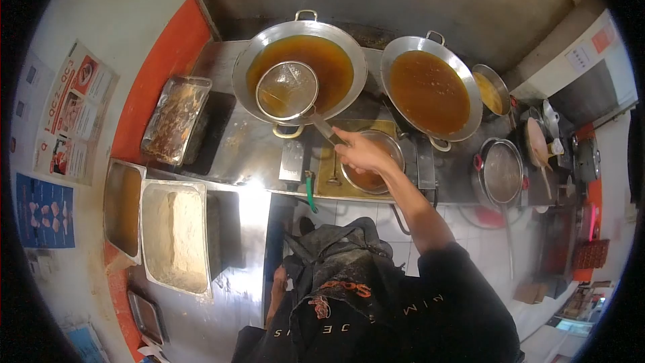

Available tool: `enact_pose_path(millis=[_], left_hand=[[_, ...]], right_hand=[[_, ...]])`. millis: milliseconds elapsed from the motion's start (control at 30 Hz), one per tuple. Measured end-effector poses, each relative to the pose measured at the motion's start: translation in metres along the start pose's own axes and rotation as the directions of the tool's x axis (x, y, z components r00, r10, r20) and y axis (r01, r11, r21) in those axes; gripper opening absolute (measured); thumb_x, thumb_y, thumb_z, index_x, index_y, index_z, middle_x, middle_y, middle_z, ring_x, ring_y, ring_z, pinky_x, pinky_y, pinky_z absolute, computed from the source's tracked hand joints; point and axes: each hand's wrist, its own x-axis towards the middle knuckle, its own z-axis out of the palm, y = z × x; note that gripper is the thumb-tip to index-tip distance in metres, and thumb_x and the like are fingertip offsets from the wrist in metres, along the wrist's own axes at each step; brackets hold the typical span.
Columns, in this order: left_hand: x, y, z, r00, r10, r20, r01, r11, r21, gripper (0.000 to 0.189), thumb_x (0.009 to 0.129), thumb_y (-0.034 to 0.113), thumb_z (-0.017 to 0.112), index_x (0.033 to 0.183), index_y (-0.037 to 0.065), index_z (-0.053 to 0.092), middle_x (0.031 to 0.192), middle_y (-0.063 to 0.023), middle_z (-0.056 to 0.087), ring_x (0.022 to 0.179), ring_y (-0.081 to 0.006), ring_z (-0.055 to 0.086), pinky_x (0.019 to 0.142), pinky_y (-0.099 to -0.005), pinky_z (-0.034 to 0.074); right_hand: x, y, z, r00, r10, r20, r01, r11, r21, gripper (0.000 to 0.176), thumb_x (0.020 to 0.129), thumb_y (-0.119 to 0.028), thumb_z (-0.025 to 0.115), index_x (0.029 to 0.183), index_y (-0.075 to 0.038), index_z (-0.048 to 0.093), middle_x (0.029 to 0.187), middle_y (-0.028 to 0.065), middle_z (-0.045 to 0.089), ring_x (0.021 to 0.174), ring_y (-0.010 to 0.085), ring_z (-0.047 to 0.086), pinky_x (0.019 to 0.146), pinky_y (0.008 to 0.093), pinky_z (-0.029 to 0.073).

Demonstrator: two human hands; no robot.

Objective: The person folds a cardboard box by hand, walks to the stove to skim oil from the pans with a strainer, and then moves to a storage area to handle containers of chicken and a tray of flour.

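Observation:
My right hand [363,152] is closed round the handle of a round mesh strainer [287,91]. The strainer's bowl overlaps the brown oil [334,60] in the large left wok [356,47], close to its near rim. Below my right wrist, a metal bowl [398,151] of brown liquid sits on a yellowish tray [326,181]. My left hand [277,289] hangs low beside my dark apron [342,255], its fingers mostly hidden.
A second wok [474,117] of brown oil stands to the right, with a smaller pan [492,93] behind. A pot topped by another strainer [502,171] sits nearer. On the left are a crusted metal tray [176,121] and a deep pan of flour [176,238].

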Motion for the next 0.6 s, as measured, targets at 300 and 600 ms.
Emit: enact_pose_path(millis=[300,600], left_hand=[[0.019,0.002,-0.001,0.999,0.016,0.028,-0.018,0.998,0.067,0.041,0.095,0.035,0.050,0.116,0.002,0.062,0.108,-0.0103,0.066,0.098,-0.0233,0.063,0.083,-0.0379,0.050],[0.032,0.005,-0.005,0.998,0.009,0.058,-0.017,0.990,0.143,0.042,0.095,0.036,0.050,0.115,0.002,0.063,0.106,-0.0104,0.067,0.097,-0.0233,0.064,0.082,-0.0381,0.050]], right_hand=[[-0.017,0.004,-0.007,1.000,0.010,-0.017,-0.011,0.999,-0.036,0.060,0.097,-0.019,0.048,0.151,-0.017,0.023,0.068,0.0016,0.048,0.049,0.0085,0.038,0.040,0.0248,0.031],[-0.030,0.009,-0.008,0.999,0.015,-0.032,-0.015,1.000,0.003,0.059,0.097,-0.017,0.047,0.151,-0.015,0.023,0.061,-0.0019,0.044,0.046,0.0066,0.036,0.038,0.0230,0.027]])
